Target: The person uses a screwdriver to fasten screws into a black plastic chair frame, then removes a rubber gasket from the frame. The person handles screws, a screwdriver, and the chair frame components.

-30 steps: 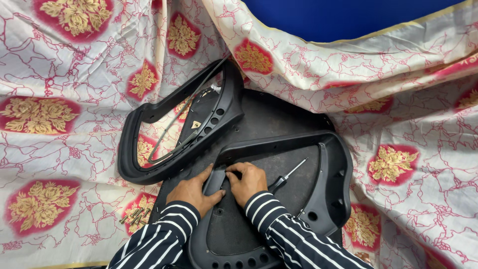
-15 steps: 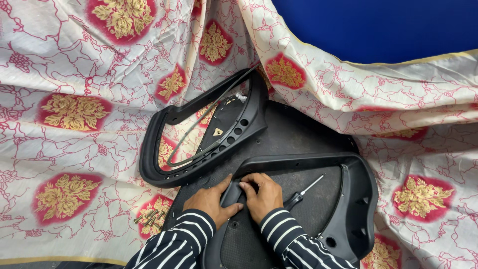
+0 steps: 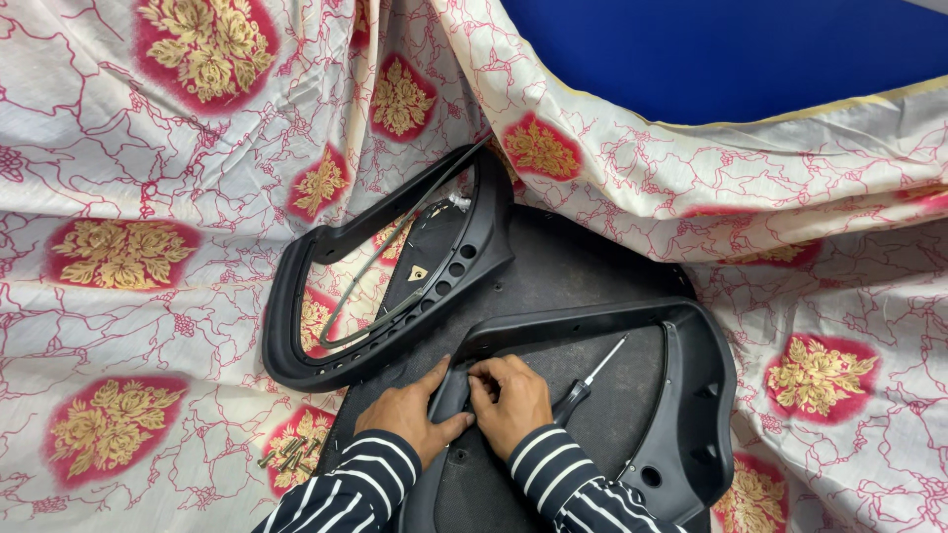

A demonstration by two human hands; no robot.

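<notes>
**A:** What is in front of me right now?

**B:** I look down on a floral red-and-cream cloth (image 3: 148,197) spread over the desk. My left hand (image 3: 413,413) and right hand (image 3: 512,397) meet on the near-left corner of a black plastic frame (image 3: 691,395) lying on a dark panel (image 3: 583,276). Both hands are curled, fingertips pinching the frame's edge.

**A:** What else lies nearby?

**B:** A screwdriver (image 3: 588,385) rests inside the frame, just beside my right hand. A second black frame (image 3: 385,286) lies up and to the left. A few loose screws (image 3: 284,452) sit on the cloth near my left sleeve.

**A:** Which step is this?

**B:** I judge I'm working that corner by hand. Any next move needs a steady grip there.
</notes>
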